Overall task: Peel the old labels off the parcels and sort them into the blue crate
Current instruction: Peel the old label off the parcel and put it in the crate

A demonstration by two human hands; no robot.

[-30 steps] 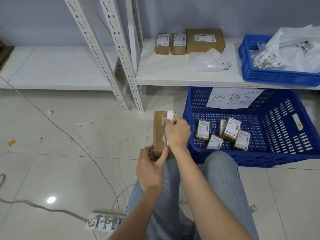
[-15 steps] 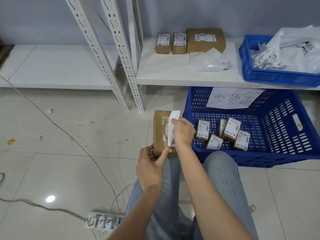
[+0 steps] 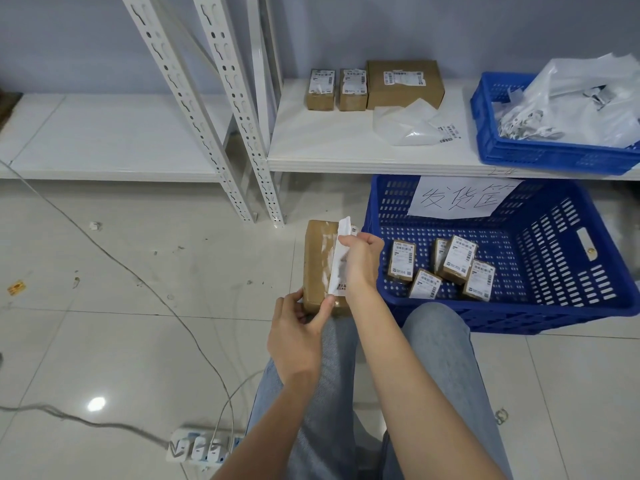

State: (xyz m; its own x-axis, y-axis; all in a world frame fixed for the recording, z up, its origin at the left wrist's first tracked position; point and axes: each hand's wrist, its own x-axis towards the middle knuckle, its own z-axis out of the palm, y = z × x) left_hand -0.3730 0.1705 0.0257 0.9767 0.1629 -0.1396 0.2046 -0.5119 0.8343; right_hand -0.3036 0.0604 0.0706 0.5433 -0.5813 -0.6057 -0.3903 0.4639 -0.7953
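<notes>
A brown parcel (image 3: 317, 265) stands on my knee, its face marked with white glue residue. My left hand (image 3: 298, 337) grips its near end. My right hand (image 3: 360, 263) pinches the white label (image 3: 337, 259), which is lifted off most of the parcel's face and still clings at its lower end. To the right, the big blue crate (image 3: 554, 271) on the floor holds several small labelled parcels (image 3: 457, 259). On the shelf stand two small labelled parcels (image 3: 320, 88) and a larger box (image 3: 403, 83).
A white shelf (image 3: 346, 147) with slotted uprights (image 3: 242, 133) rises ahead. A second blue crate (image 3: 512, 150) with plastic bags sits on it at right. A crumpled plastic bag (image 3: 408, 124) lies on the shelf. A power strip (image 3: 201, 448) and cables lie on the tiled floor at left.
My right hand has pulled the label up and rightward off the parcel's face, baring more glue residue. My left hand has kept its hold on the near end.
</notes>
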